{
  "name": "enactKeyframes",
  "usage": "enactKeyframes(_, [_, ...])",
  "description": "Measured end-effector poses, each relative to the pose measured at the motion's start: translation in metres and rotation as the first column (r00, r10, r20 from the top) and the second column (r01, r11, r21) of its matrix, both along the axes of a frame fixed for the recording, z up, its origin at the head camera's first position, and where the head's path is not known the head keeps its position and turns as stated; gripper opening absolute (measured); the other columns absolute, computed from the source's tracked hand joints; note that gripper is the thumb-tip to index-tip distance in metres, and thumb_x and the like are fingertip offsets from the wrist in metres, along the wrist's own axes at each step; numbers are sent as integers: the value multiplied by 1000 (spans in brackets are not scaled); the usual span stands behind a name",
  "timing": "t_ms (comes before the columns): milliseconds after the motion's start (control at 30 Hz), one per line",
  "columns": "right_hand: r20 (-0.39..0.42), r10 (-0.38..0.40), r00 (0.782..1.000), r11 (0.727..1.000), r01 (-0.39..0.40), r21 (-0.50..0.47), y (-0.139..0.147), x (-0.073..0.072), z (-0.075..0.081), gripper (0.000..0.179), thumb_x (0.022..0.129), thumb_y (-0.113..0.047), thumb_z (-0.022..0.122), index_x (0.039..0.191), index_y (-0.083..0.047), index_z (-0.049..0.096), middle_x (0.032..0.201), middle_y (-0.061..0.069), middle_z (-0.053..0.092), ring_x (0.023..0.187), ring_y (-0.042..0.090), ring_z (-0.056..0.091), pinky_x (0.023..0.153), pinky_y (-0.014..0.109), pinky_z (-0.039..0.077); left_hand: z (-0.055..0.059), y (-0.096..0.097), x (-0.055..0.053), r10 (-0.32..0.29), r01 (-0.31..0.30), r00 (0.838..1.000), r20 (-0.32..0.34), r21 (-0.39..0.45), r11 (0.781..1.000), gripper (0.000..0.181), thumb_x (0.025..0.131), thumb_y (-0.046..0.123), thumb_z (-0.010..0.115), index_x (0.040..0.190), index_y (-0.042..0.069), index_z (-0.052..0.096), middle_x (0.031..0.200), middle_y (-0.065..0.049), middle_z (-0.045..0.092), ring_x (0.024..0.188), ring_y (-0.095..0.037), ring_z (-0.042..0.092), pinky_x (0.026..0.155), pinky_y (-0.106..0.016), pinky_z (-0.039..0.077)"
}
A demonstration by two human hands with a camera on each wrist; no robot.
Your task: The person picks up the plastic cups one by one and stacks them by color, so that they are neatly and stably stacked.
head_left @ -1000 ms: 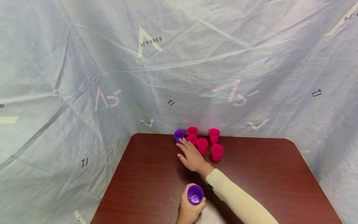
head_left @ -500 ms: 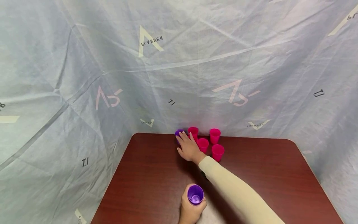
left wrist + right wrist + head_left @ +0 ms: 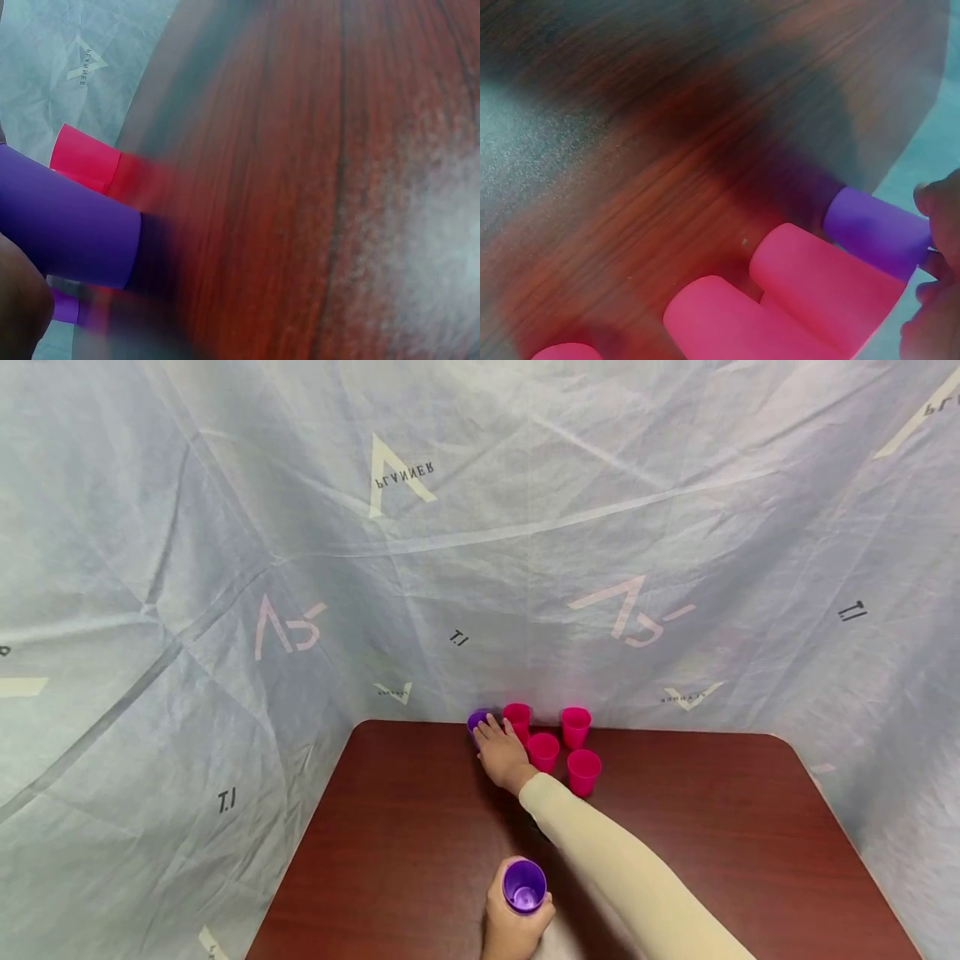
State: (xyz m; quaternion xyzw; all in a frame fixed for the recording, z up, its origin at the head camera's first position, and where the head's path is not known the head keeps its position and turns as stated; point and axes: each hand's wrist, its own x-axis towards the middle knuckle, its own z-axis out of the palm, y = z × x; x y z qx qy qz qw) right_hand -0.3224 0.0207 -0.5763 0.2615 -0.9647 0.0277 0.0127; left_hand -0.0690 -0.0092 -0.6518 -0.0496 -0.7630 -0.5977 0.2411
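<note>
Near the table's front edge my left hand (image 3: 513,920) grips an upright purple cup (image 3: 523,886); the left wrist view shows that cup (image 3: 67,225) against my palm. My right hand (image 3: 497,746) reaches across to the far edge. Its fingertips (image 3: 934,196) sit on either side of the rim of a second purple cup (image 3: 477,720) (image 3: 873,229). Several pink cups stand right beside it: one behind (image 3: 517,713), one at my wrist (image 3: 543,749), and two further right (image 3: 575,725) (image 3: 582,770). The right wrist view shows pink cups (image 3: 821,283) touching the purple one.
The dark wooden table (image 3: 390,843) has rounded corners. A pale blue printed sheet (image 3: 225,610) hangs close behind it and along both sides. My cream sleeve (image 3: 622,877) crosses the table's middle.
My right hand has stretched further back and left, from beside the pink cups onto the far purple cup. The left hand and its purple cup have stayed in place.
</note>
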Motion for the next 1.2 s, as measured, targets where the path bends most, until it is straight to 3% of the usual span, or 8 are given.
enactKeyframes(167, [-90, 0, 996, 999, -4, -35, 0, -2, -4, 32, 107, -23, 58, 136, -11, 68, 165, 8, 49, 162, 29, 32, 131, 47, 31, 3, 2, 0, 2, -2, 1000, 9, 16, 1000, 68, 62, -1, 88, 121, 25, 67, 101, 11, 73, 91, -5, 70, 84, -25, 59])
enactKeyframes(300, [-148, -24, 989, 996, 10, -93, 1, -5, -5, 21, 105, -17, 63, 120, -8, 76, 161, 12, 53, 156, 30, 42, 123, 45, 43, 3, 4, 0, -6, 6, 1000, 9, 24, 1000, 69, 63, -2, 87, 121, 27, 66, 100, 14, 72, 90, -4, 70, 83, -25, 59])
enactKeyframes(633, [-107, 22, 994, 958, -52, -281, 1, 0, -3, 22, 98, -15, 67, 113, -1, 72, 158, 21, 54, 150, 38, 49, 121, 46, 46, 0, 2, -2, -14, 15, 998, -53, 12, 1000, 68, 63, -2, 86, 122, 23, 67, 101, 9, 73, 91, -7, 71, 85, -22, 58])
enactKeyframes(800, [-104, 47, 993, 933, -81, -351, -1, 6, 6, 10, 95, -17, 66, 91, -8, 70, 156, 18, 55, 145, 35, 52, 119, 41, 48, -1, 2, -3, -7, 7, 998, -67, 5, 1000, 68, 63, -2, 86, 122, 24, 67, 101, 10, 73, 91, -7, 71, 85, -21, 57])
enactKeyframes(967, [-130, 55, 990, 902, -105, -419, 0, 13, 17, 21, 88, -17, 69, 69, -15, 59, 150, 17, 61, 136, 34, 59, 111, 39, 54, -2, 2, -2, -6, 6, 998, -62, -5, 1000, 69, 62, -2, 87, 123, 24, 66, 103, 10, 73, 92, -7, 71, 86, -20, 57])
enactKeyframes(1067, [-157, 55, 986, 881, -122, -456, 3, 19, 23, 16, 83, -17, 72, 69, -15, 65, 145, 16, 65, 129, 34, 64, 105, 39, 58, -1, 3, -1, -4, 4, 999, -53, -1, 1000, 70, 62, -3, 88, 123, 24, 66, 103, 9, 74, 92, -6, 71, 87, -20, 57])
enactKeyframes(1133, [-174, 44, 984, 871, -123, -475, 5, 22, 26, 8, 81, -20, 75, 81, -14, 71, 140, 13, 67, 123, 32, 66, 101, 38, 59, -1, 3, -1, -1, 1, 999, -46, 5, 1000, 70, 62, -4, 87, 122, 25, 67, 102, 10, 74, 92, -6, 71, 87, -20, 57])
enactKeyframes(1200, [-175, 27, 984, 861, -112, -496, 8, 25, 29, 23, 79, -24, 78, 98, -12, 73, 133, 10, 67, 117, 29, 66, 99, 38, 59, -1, 3, -1, 0, 1, 999, -42, 13, 1000, 71, 61, -6, 87, 121, 26, 67, 101, 11, 74, 91, -6, 71, 86, -20, 57])
